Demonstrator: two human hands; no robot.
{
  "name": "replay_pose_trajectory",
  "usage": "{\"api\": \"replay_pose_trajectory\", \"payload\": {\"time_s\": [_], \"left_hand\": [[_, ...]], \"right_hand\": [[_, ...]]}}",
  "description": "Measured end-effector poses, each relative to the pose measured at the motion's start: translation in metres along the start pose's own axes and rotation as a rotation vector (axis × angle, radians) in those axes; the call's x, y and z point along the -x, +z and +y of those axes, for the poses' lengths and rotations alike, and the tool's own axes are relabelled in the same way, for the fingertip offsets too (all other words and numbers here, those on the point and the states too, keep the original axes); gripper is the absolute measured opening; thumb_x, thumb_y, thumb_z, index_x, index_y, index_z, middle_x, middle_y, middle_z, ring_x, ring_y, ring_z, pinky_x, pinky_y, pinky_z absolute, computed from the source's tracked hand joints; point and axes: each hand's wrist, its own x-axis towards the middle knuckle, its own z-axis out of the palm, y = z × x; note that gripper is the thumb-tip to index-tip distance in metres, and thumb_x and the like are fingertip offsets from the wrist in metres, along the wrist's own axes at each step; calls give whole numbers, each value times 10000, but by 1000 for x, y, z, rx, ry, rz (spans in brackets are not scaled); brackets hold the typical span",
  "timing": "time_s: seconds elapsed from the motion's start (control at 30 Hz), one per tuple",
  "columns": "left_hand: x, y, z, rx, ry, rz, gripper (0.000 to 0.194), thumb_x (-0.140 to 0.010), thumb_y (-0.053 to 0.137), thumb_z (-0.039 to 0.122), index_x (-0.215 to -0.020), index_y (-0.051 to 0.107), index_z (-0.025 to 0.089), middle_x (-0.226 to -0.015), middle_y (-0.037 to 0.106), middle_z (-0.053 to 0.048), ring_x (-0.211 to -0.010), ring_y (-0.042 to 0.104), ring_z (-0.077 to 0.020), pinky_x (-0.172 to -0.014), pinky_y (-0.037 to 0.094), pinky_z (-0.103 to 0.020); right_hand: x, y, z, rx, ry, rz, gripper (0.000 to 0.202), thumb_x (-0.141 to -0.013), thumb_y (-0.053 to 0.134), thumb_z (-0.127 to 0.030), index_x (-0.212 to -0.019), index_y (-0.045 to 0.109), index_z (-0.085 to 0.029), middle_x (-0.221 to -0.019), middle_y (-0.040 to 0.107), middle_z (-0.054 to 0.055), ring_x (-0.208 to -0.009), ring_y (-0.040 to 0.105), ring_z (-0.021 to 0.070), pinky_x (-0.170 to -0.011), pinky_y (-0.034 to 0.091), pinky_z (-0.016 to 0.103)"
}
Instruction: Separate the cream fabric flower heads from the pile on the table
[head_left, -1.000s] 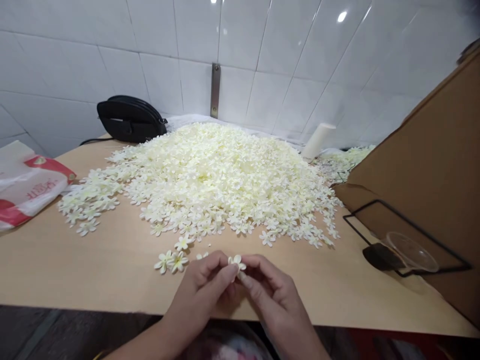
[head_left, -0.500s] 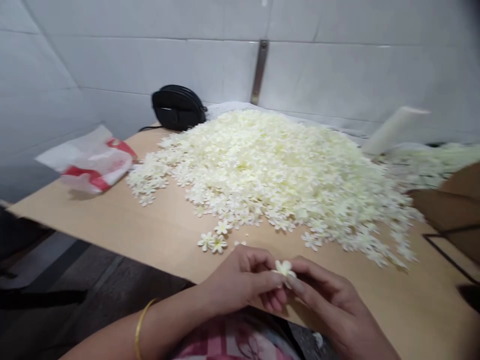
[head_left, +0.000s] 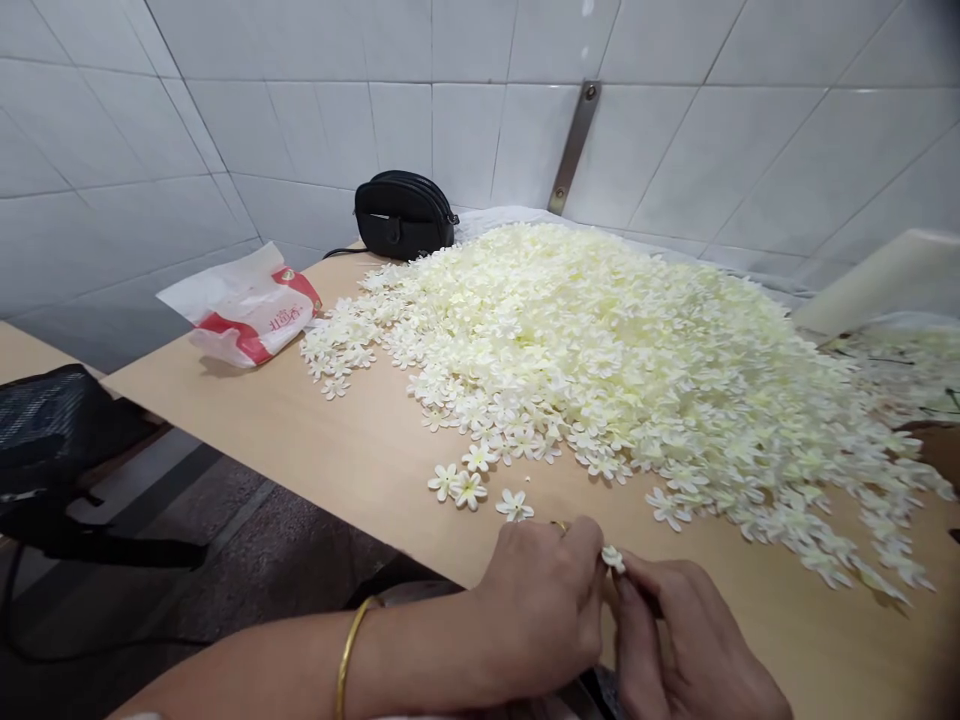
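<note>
A small white flower [head_left: 613, 558] is held between my two hands above the table's front edge. My left hand [head_left: 544, 605] is turned with its back up and its fingers curled in; they meet the flower's left side, and the fingertips are mostly hidden. On the other side, my right hand [head_left: 694, 635] pinches the flower between thumb and forefinger. Just beyond my left hand lies a single loose flower [head_left: 514, 506], with a few more flowers [head_left: 469, 489] close by. A large heap of white, yellow-centred flowers [head_left: 570, 340] spreads behind them.
A light wood-coloured table [head_left: 352, 450] carries the heap. On its left lies a white and red plastic bag [head_left: 247, 310], with a black pouch [head_left: 405, 215] behind it. A white roll [head_left: 885, 285] leans at the right. A dark bag [head_left: 60, 430] is at far left.
My left hand has rolled over, so its back now faces up and hides its fingers. The flower between my hands has tilted away. The view has swung left.
</note>
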Motion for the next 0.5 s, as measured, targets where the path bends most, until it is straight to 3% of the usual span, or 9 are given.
{"api": "replay_pose_trajectory", "payload": {"time_s": [0.13, 0.23, 0.37, 0.5], "left_hand": [[2, -19, -20, 12, 187, 150, 181, -853, 383, 234, -905, 531, 144, -695, 568, -50, -597, 493, -154, -543, 393, -258], [6, -40, -41, -119, 291, 309, 215, -852, 425, 196, -1030, 528, 133, -885, 579, -97, -810, 501, -193, -712, 439, -318], [6, -50, -62, -252, 339, 296, 238, -828, 508, 205, -1057, 531, 143, -1054, 550, -117, -1012, 443, -235, -919, 378, -424], [7, -49, -69, -275, 323, 259, 178, -850, 442, 132, -975, 564, 167, -969, 569, -81, -983, 453, -210, -898, 399, -391]], "right_hand": [[-4, -7, 7, -199, 270, -104, 99, -810, 512, -261, -883, 549, -204, -763, 609, 18, -636, 592, 121, -562, 475, 172], [-6, -15, 13, -357, 458, -95, 120, -785, 547, -321, -824, 556, -208, -728, 623, 1, -614, 597, 113, -539, 479, 140], [-6, -16, 16, -505, 549, -93, 141, -763, 572, -342, -782, 571, -203, -711, 614, 4, -615, 584, 109, -537, 477, 133], [-5, -13, 10, -569, 616, -92, 161, -747, 589, -356, -771, 574, -198, -713, 595, 9, -622, 551, 108, -537, 461, 143]]}}
